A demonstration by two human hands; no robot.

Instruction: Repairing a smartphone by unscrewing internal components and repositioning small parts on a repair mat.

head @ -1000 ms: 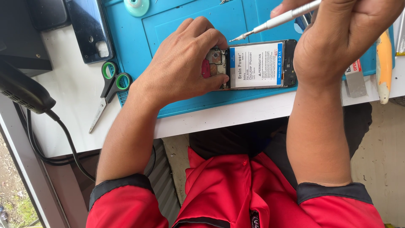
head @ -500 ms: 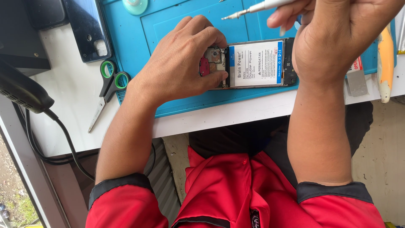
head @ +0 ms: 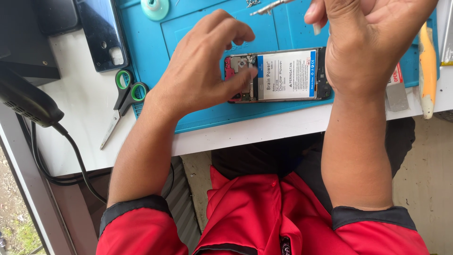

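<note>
- The opened phone (head: 278,75) lies back-side up on the blue repair mat (head: 203,113), near the mat's front edge, its white-labelled battery (head: 287,74) exposed; lying flat there keeps the insides reachable from above
- The left hand (head: 198,80) rests at the phone's 9 o'clock end, fingers curled loosely and half open, thumb pressing on the circuit-board area (head: 239,71); it seems to pin the phone so that it does not slide
- The right hand (head: 368,42) hovers at the phone's 2 o'clock, raised off the mat, fingers pinched together on a slim silver tool (head: 271,6) whose tip points away towards 10 o'clock; the grip looks light, as for fine work, though how the fingertips meet is partly hidden
- Green-handled scissors (head: 125,97) lie at 9 o'clock of the left hand, half off the mat, within reach yet clear of the work
- A dark phone back cover (head: 101,35) sits at 10 o'clock, set aside
- An orange-and-white tool (head: 427,71) lies at the right hand's 4 o'clock, along the mat's right edge
</note>
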